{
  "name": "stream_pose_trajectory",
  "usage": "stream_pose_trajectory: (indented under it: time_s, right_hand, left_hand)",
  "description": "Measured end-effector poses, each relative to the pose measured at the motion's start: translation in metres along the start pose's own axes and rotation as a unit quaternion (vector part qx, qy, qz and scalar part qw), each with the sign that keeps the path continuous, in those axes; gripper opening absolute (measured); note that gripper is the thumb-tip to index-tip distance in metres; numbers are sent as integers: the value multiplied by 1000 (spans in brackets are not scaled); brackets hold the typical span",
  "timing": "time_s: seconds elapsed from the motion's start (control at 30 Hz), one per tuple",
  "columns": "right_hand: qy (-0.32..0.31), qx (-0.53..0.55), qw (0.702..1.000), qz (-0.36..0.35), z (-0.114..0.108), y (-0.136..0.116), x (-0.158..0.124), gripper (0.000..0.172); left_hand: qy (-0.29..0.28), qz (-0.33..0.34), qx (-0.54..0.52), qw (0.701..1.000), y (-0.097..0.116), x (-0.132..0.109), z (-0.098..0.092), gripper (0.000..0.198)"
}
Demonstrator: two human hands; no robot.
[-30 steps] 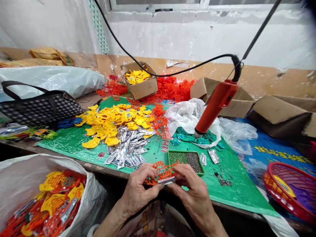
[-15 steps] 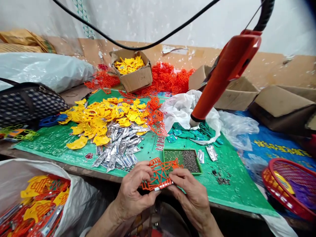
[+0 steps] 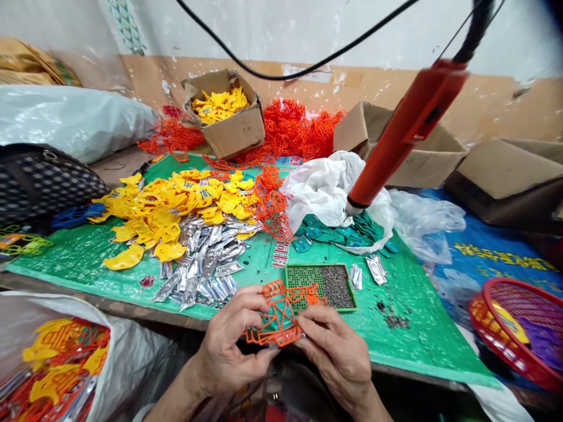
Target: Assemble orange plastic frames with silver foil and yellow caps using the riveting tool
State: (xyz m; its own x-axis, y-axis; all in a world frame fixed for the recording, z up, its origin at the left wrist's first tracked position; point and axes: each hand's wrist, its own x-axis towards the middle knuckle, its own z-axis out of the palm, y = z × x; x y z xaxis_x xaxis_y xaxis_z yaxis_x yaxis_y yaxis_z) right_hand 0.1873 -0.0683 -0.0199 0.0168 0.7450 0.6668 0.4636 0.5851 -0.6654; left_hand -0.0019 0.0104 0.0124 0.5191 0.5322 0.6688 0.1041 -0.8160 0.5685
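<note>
An orange plastic lattice frame [image 3: 281,316] is held between my two hands above the front edge of the green-covered table. My left hand [image 3: 235,340] grips its left side, thumb below and fingers behind. On the right side, my right hand [image 3: 336,351] pinches the lower right part of the frame. Just behind the frame lies a green tray [image 3: 355,302] with small dark screws [image 3: 336,284] in its right half. A red electric screwdriver [image 3: 409,129] hangs tip down over the right of the table, apart from both hands.
Yellow plastic pieces [image 3: 162,199] and silver-grey strips [image 3: 202,258] are heaped left of the tray. Teal pieces [image 3: 325,234] lie by a white bag [image 3: 334,181]. A sack of assembled parts [image 3: 118,334] stands front left, a red basket [image 3: 519,346] at right. Cardboard boxes [image 3: 237,132] stand behind.
The frame has tilted between my hands, so its lower edge now faces differently. The view has shifted slightly. Both hands keep their hold, and the screwdriver hangs nearly as before.
</note>
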Motion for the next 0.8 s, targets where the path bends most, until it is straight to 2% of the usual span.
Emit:
stream_pose_trajectory:
  time_s: [0.23,0.53,0.8]
  right_hand:
    - [-24,-7,1000,7,-1,2,-7,46]
    - [-26,-24,999,-4,-1,1,-5,36]
    - [-33,-22,999,-4,1,-5,3,18]
  left_hand:
    - [-6,54,24,998,-2,3,-4,22]
    - [-30,75,41,996,-4,1,-9,21]
    - [-36,79,34,996,-4,-1,-10,17]
